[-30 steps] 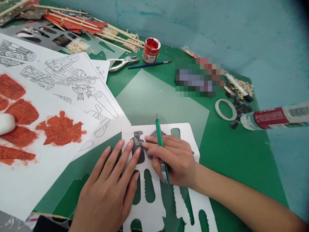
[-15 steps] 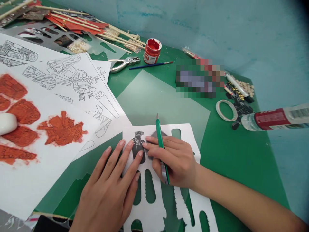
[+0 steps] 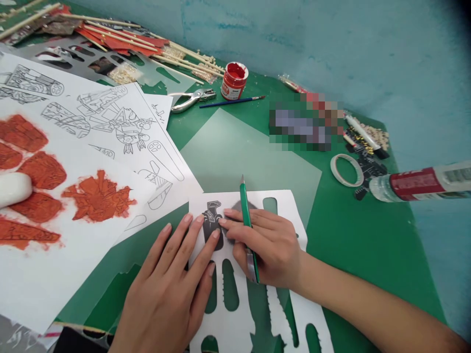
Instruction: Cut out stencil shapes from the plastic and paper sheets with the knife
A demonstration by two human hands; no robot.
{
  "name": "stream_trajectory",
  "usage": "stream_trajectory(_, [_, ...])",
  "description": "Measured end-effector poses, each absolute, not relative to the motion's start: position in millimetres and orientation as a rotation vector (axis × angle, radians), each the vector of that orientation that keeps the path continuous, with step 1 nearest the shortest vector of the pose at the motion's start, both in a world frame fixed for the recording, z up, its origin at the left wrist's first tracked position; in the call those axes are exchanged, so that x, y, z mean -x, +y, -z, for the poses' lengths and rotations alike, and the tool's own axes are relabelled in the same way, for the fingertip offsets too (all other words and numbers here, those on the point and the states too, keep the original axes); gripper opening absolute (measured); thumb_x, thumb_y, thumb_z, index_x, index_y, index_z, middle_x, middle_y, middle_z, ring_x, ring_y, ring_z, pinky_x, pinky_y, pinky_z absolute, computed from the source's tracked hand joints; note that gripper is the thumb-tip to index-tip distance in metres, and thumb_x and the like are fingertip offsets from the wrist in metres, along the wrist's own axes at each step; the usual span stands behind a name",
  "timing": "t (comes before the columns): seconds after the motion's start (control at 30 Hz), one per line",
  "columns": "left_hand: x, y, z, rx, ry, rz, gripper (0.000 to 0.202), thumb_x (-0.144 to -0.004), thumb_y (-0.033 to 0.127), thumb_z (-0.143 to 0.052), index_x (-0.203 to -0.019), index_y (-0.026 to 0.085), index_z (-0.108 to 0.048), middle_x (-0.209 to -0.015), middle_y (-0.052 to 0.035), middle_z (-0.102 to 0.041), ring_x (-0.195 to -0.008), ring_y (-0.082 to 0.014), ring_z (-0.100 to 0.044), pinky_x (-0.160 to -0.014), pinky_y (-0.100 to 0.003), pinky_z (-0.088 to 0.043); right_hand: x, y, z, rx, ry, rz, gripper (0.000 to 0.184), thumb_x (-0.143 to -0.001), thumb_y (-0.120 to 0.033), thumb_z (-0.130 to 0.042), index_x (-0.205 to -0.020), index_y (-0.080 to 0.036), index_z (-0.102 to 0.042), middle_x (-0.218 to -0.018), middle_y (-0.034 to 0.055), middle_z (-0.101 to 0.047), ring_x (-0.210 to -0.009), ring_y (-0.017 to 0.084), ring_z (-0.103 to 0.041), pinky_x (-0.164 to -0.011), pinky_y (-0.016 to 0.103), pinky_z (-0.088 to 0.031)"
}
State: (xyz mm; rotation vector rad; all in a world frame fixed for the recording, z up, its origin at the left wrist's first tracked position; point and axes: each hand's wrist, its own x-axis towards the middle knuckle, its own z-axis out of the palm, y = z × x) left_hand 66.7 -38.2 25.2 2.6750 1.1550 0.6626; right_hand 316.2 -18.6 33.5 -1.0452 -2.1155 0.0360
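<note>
My left hand [image 3: 167,289] lies flat with fingers spread on a white cut-out sheet [image 3: 287,314], its fingertips pressing beside a small black printed figure [image 3: 212,223]. My right hand [image 3: 263,245] is closed around a green craft knife [image 3: 247,220], the blade end tucked under the fingers at the figure, the shaft pointing away from me. The sheet has several long saw-edged holes cut through it and rests on a green cutting mat [image 3: 349,230].
White sheets with line drawings [image 3: 121,122] and orange-red prints [image 3: 97,196] lie to the left. At the back are a red paint jar [image 3: 234,81], a brush [image 3: 230,102], a hole punch [image 3: 189,99] and wooden sticks [image 3: 147,44]. A tape roll [image 3: 346,170] and a bottle [image 3: 419,181] lie right.
Both hands stay in place on the sheet; only the camera view has shifted slightly, so everything sits a little lower and to the right.
</note>
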Motion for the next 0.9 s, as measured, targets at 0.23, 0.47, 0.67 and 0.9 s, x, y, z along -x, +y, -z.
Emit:
stream_trajectory(0.23, [-65,-38,-24,-2.679,1.135,-0.670,0.053,-0.120,0.030,-0.063,-0.172,0.019,-0.063,-0.183,-0.0112,-0.058,-0.179,-0.0266,-0.045,-0.153,-0.043,-0.023,-316,-19,-33,1.049,-2.113,-0.029,0.024,-0.099,-0.004,-0.063,-0.111,-0.021,-0.074,-0.102,0.0060,-0.094,-0.107,0.023,-0.094,-0.091,0.035,-0.081])
stream_trajectory(0.47, [-63,-38,-24,-2.713,1.120,-0.653,0.053,-0.119,0.030,-0.063,-0.171,0.018,-0.064,-0.183,-0.0125,-0.058,-0.183,-0.0252,-0.037,-0.154,-0.042,-0.019,-317,-20,-33,1.051,-2.107,-0.058,0.022,-0.098,-0.004,-0.065,-0.110,-0.019,-0.076,-0.107,0.0062,-0.095,-0.110,0.024,-0.094,-0.097,0.035,-0.080])
stream_trajectory(0.67, [-63,-35,-21,-2.767,1.058,-0.617,0.053,-0.119,0.030,-0.061,-0.169,0.015,-0.065,-0.177,-0.0173,-0.064,-0.186,-0.0255,-0.028,-0.155,-0.044,-0.015,-321,-23,-41,1.070,-2.175,-0.172,0.018,-0.103,-0.010,-0.066,-0.114,-0.018,-0.078,-0.117,0.0094,-0.095,-0.123,0.025,-0.091,-0.106,0.036,-0.078])
stream_trajectory(0.9, [-68,-42,-12,-2.640,1.182,-0.712,0.053,-0.120,0.031,-0.060,-0.171,0.019,-0.065,-0.166,-0.0154,-0.075,-0.186,-0.0228,-0.028,-0.156,-0.046,-0.018,-322,-25,-48,1.117,-2.300,-0.147,0.032,-0.119,-0.020,-0.053,-0.114,-0.014,-0.084,-0.131,0.0107,-0.092,-0.140,0.025,-0.084,-0.123,0.036,-0.069])
